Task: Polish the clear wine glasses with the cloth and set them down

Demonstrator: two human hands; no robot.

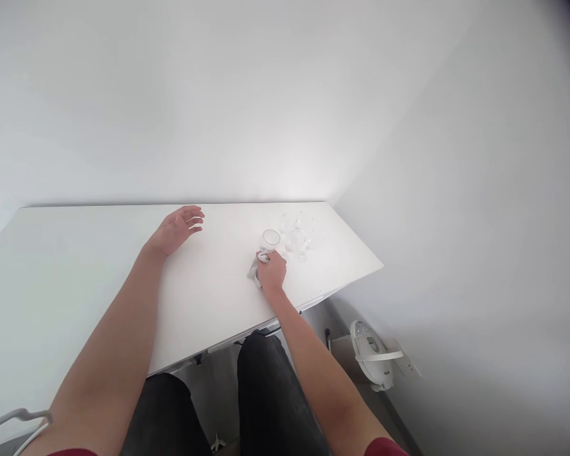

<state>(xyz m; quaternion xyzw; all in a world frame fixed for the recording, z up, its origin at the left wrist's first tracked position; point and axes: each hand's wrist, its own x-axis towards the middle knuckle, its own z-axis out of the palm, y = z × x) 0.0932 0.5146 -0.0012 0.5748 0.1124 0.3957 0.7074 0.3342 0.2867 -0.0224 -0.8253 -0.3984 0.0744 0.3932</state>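
Observation:
My right hand (272, 271) is closed around a crumpled grey-white cloth (253, 270), low over the white table. Right beyond its knuckles is a clear glass (271, 238) with a round rim facing up; whether the fingers touch it too, I cannot tell. Several more clear glasses (297, 239) are grouped just to the right and behind, faint against the white surface. My left hand (177, 229) hovers over the table's back left part, fingers apart and slightly curled, holding nothing.
The white table (209, 304) meets a plain wall at its back edge, and another wall rises at the right. Below the table's right end stands a white appliance with a handle (373, 354), near a wall socket (407, 362). A grey bent bar (16, 415) shows at lower left.

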